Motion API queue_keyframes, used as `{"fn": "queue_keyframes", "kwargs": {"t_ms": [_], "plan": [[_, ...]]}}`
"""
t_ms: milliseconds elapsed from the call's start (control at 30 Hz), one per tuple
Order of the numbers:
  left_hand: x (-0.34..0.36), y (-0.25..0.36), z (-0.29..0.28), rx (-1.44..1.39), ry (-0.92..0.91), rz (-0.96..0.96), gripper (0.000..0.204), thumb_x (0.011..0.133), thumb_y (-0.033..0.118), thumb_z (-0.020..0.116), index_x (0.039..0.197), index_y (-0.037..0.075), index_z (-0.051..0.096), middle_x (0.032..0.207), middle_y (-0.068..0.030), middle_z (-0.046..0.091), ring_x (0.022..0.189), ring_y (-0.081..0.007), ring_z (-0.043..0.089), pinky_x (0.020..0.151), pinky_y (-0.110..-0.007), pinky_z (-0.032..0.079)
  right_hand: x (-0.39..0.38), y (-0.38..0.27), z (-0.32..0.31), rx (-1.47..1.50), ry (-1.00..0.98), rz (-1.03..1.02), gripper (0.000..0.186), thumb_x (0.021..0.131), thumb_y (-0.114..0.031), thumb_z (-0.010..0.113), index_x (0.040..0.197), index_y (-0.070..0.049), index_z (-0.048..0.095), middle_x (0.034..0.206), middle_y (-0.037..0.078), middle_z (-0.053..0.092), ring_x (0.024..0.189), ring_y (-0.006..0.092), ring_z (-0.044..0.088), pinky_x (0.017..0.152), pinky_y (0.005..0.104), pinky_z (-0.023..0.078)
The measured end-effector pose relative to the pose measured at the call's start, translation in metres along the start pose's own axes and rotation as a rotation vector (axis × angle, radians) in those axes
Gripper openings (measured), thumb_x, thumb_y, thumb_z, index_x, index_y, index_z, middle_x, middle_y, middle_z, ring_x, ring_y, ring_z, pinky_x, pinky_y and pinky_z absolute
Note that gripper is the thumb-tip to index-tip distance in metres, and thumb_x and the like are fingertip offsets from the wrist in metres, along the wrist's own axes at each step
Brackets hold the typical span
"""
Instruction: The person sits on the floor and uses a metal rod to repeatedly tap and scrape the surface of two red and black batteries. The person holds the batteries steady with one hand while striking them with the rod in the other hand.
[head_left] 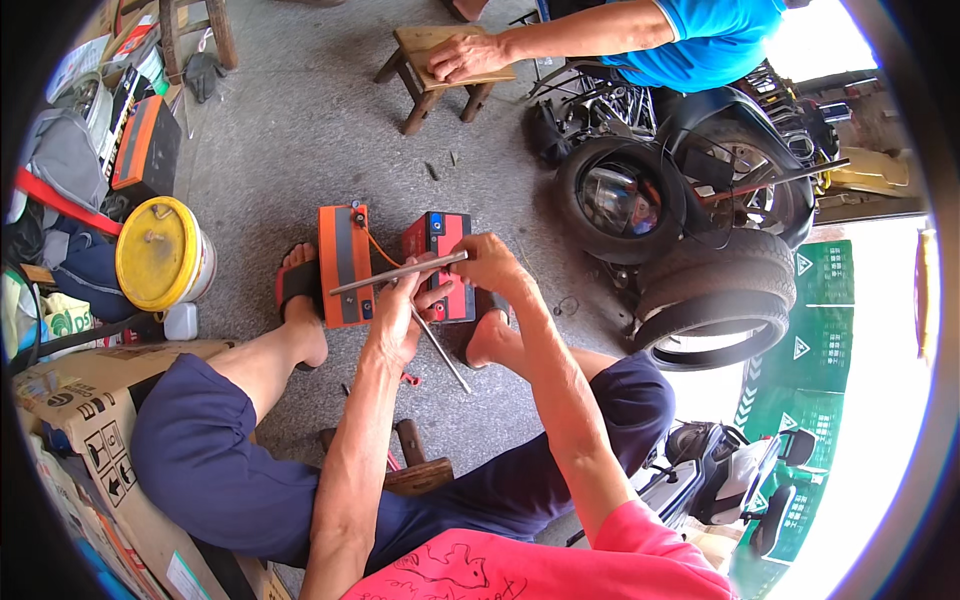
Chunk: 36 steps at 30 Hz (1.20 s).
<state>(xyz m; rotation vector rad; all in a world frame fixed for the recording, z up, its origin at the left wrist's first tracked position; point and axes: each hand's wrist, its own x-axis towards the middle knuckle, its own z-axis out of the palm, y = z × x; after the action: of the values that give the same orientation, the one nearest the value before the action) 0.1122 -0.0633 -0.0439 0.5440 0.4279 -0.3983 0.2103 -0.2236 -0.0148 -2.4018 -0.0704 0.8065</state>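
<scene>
My left hand [408, 310] holds a straight metal bar [362, 283] near its middle, over an orange box with a grey stripe [342, 250]. My right hand [490, 268] grips the right end of that bar with bent fingers. A second, thinner rod [443, 354] slants down from my left hand toward the floor. Beside the orange box stands a red and black battery-like box [437, 232], partly hidden by my hands. An orange wire [378, 245] runs from a fitting on the orange box. Small red pieces [410, 380] lie on the floor below.
Another person's hand [462, 55] rests on a small wooden stool [410, 40]. Tyres [715, 330] and a wheel [620, 200] lie at the right. A yellow-lidded bucket [160, 250], bags and cardboard [70, 385] crowd the left. A wooden seat [420, 475] is between my legs.
</scene>
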Motion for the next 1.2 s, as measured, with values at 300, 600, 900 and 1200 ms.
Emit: {"fn": "queue_keyframes", "kwargs": {"t_ms": [300,600,900,1200], "plan": [[0.026,0.002,-0.010,0.067,0.128,-0.019,0.054,0.094,0.042,0.055,0.134,0.007,0.043,0.129,-0.0052,0.055,0.119,-0.0204,0.055,0.049,-0.020,0.034,0.049,-0.016,0.008,-0.143,0.324,-0.157,0.022,0.073,-0.008,0.067,0.094,-0.009,0.072,0.085,0.011,0.071,0.081,0.0240,0.068,0.076,0.0343,0.053],[0.032,0.003,-0.009,0.113,0.153,-0.070,0.056,0.094,0.044,0.054,0.135,0.008,0.042,0.128,-0.0018,0.054,0.119,-0.0182,0.056,0.045,-0.020,0.033,0.069,-0.002,0.009,-0.122,0.304,-0.136,0.021,0.069,-0.009,0.069,0.089,-0.010,0.075,0.080,0.010,0.071,0.076,0.0202,0.068,0.074,0.0326,0.054],[0.031,0.007,-0.007,0.132,0.163,-0.058,0.064,0.094,0.044,0.056,0.140,0.004,0.037,0.138,-0.0094,0.045,0.119,-0.0213,0.055,0.044,-0.018,0.034,0.072,-0.007,0.004,-0.091,0.230,-0.063,0.021,0.069,-0.011,0.070,0.088,-0.015,0.076,0.083,0.010,0.072,0.082,0.0234,0.069,0.079,0.0335,0.054],[0.029,0.001,-0.007,0.133,0.185,-0.045,0.072,0.091,0.051,0.058,0.140,0.003,0.037,0.121,-0.0071,0.057,0.114,-0.0187,0.058,0.041,-0.018,0.030,0.074,-0.007,-0.003,-0.073,0.177,-0.070,0.021,0.068,-0.012,0.070,0.088,-0.014,0.076,0.081,0.009,0.071,0.079,0.0216,0.069,0.077,0.0330,0.054]]}}
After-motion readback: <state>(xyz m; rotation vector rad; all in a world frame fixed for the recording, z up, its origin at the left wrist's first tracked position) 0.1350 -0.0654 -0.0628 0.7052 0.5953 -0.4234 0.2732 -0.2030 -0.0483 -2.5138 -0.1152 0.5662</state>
